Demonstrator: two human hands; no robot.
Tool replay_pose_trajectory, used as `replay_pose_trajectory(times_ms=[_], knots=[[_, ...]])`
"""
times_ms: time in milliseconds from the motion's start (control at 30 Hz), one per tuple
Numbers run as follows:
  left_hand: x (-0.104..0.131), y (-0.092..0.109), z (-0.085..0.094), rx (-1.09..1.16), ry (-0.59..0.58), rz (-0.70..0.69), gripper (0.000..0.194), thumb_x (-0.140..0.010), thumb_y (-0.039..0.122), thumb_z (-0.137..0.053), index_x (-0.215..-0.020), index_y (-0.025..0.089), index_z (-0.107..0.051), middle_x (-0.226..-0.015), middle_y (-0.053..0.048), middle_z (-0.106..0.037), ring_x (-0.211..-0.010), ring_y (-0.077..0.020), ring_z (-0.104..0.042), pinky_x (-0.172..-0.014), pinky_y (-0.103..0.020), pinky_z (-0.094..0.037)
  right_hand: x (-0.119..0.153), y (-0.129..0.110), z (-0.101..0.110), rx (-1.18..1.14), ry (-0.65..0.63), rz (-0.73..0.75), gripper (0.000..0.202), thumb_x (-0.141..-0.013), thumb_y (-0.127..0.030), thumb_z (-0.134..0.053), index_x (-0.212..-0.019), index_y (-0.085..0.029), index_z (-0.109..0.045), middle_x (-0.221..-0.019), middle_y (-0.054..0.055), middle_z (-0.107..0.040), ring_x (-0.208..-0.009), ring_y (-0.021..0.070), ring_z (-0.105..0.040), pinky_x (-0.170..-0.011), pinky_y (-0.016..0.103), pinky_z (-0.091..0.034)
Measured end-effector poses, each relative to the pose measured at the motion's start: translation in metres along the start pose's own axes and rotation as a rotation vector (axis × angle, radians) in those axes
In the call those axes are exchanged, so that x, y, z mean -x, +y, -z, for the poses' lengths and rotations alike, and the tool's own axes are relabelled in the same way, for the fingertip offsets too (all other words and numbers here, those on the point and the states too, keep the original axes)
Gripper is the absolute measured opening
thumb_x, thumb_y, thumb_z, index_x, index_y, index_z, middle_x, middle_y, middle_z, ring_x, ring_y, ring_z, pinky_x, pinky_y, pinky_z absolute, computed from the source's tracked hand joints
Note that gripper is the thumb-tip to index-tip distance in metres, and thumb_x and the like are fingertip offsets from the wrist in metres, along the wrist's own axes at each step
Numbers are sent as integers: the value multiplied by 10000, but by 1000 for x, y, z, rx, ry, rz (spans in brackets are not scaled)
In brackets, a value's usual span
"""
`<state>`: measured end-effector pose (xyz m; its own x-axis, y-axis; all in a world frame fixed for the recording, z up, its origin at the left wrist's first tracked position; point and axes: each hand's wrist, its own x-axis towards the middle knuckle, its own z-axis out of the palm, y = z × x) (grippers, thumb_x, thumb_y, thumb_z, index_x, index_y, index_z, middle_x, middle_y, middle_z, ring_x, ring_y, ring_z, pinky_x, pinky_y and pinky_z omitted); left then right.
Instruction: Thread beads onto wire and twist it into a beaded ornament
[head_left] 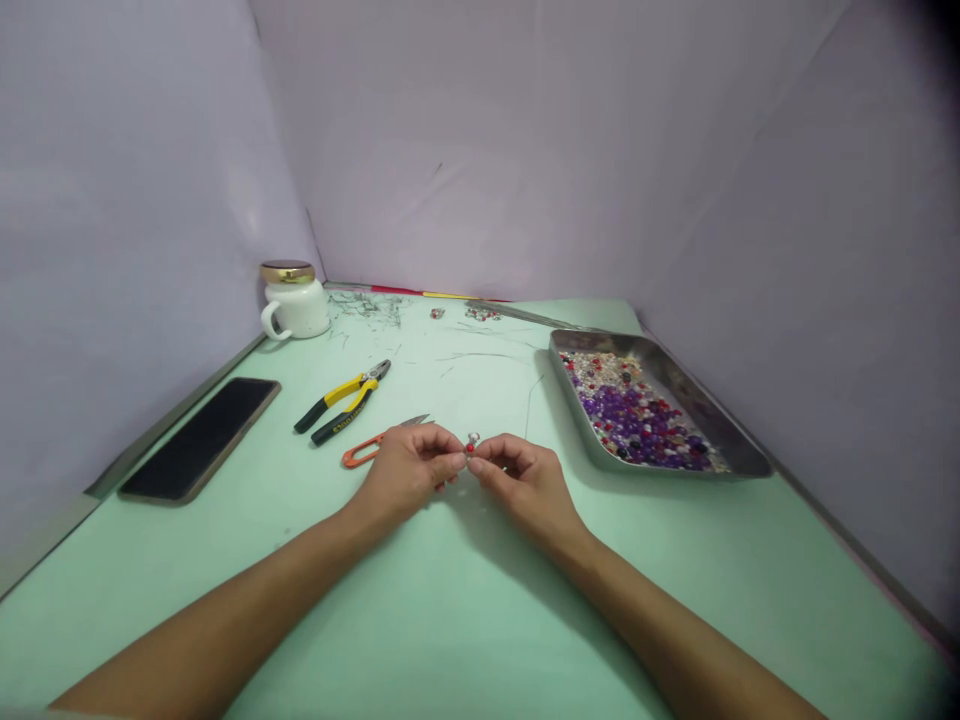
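A small beaded piece (470,448) with a red bead and clear beads is pinched between my two hands above the middle of the pale green table (405,620). My left hand (412,466) grips its left side with thumb and forefinger, and a few more red beads show just beneath those fingers. From the right, my right hand (525,482) closes thumb and forefinger on the same piece. Orange-handled thread snips (361,453) lie beside my left hand, partly hidden behind it.
Yellow-and-black pliers (346,402) and a dark phone (202,440) lie at the left. Behind them stands a white lidded mug (298,308). A metal tray (739,452) of mixed beads is at the right. Wire scraps (367,308), beaded pieces (482,314) and long wires (532,317) lie at the back.
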<state>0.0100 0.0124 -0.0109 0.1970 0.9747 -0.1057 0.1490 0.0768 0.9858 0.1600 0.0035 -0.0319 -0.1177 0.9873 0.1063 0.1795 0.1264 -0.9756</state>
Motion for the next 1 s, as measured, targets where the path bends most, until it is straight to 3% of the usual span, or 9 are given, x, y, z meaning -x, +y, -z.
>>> replay_pose_trajectory(times_ms=[200, 600, 767, 1000], knots=[[0, 0, -1, -14, 4, -16, 53, -625, 182, -589, -588, 143, -592, -500, 35, -512, -460, -68, -426, -468, -198, -363, -1, 2, -1, 10, 34, 4, 92, -676, -267, -615, -713, -184, -630, -670, 4, -617, -557, 117, -497, -539, 236, -388], [4, 4, -3, 30, -23, -21, 25, -603, 143, -587, -625, 137, -576, -485, 40, -522, -469, -78, -460, -489, -206, -375, 1, -1, 0, 91, -12, 82, 78, -738, -245, -543, -716, -172, -557, -649, -8, -551, -569, 111, -471, -536, 222, -379], [5, 4, -5, -31, 21, -9, 27, -630, 147, -561, -606, 134, -557, -468, 43, -498, -460, -72, -435, -462, -195, -346, 0, 0, 2, 107, -39, 127, 78, -754, -240, -528, -722, -170, -539, -645, -9, -524, -576, 110, -453, -540, 220, -364], [6, 2, -2, -85, -59, -104, 57, -653, 147, -534, -597, 134, -530, -466, 49, -452, -465, -68, -395, -456, -196, -313, 1, -1, 4, 141, -74, 229, 88, -762, -232, -512, -702, -169, -506, -642, -12, -498, -580, 108, -438, -540, 219, -359]])
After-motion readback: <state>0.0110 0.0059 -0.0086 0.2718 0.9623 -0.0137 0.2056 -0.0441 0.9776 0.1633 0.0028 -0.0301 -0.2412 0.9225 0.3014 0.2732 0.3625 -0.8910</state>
